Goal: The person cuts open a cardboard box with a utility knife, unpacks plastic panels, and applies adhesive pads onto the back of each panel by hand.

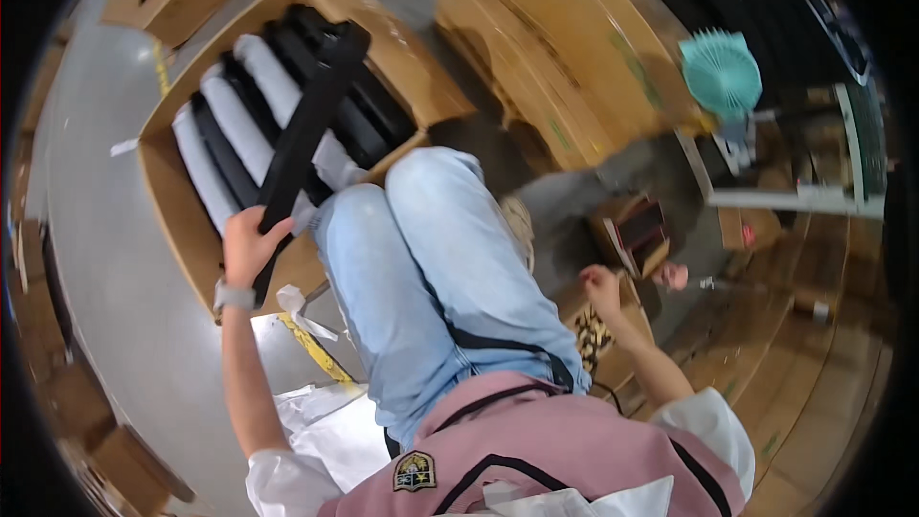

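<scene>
My left hand (251, 247), a grey band on its wrist, is closed around the lower end of a long flat black bar (311, 120). The bar slants up and right across an open cardboard box (161, 177) in front of my knees. Inside the box, black bars and white-wrapped bars (220, 110) lie side by side in a row. To the right of my thighs, my right hand (603, 292) has its fingers curled together; whatever they hold is too small to make out. It hovers by a carton of small black and gold-coloured parts (591, 337).
A small cardboard box (639, 235) with dark, red-edged contents stands beyond my right hand. Large cartons (565, 48) are stacked ahead. A teal round fan (720, 75) is at the far right, above a metal frame (795, 199). White sheeting (335, 436) lies by my left hip.
</scene>
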`<state>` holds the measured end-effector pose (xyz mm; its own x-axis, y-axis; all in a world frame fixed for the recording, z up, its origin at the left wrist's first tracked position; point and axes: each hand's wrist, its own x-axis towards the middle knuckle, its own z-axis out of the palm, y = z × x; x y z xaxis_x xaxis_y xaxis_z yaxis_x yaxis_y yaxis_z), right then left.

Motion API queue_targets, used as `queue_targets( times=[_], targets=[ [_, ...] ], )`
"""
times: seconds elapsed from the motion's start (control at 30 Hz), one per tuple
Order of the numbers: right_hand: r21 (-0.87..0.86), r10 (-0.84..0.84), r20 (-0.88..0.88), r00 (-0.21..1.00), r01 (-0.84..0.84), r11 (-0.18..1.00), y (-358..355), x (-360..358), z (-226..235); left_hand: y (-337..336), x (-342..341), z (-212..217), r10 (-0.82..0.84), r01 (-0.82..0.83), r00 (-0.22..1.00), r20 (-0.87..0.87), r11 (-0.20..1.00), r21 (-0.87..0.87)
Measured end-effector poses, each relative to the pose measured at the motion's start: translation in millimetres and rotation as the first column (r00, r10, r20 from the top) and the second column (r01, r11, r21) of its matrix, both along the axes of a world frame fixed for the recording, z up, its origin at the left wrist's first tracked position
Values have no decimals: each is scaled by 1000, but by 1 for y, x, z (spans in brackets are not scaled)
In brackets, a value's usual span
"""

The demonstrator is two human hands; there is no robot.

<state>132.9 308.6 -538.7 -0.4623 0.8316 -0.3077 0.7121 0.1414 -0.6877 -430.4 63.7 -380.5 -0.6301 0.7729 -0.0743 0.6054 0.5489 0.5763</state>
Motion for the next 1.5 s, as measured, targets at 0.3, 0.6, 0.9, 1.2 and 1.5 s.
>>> queue_targets(
  times=[0.3,0.6,0.9,1.2,1.5],
  targets=[
    [136,-378,385,842,354,925,-10,40,-89,-12,139,73,-129,135,989,71,987,-85],
    [-450,-594,149,790,589,671,-50,63,-97,3,217,56,-225,213,973,-43,956,-200],
    [170,-217,307,927,171,971,-54,6,-106,11,237,47,-305,245,931,-203,930,-274],
    [-91,-461,369,807,525,846,-9,48,-146,15,252,52,-304,200,903,-303,923,-328],
    [103,-147,748,647,105,989,33,70,-164,13,267,66,-508,335,799,-323,821,-463]
  ],
)
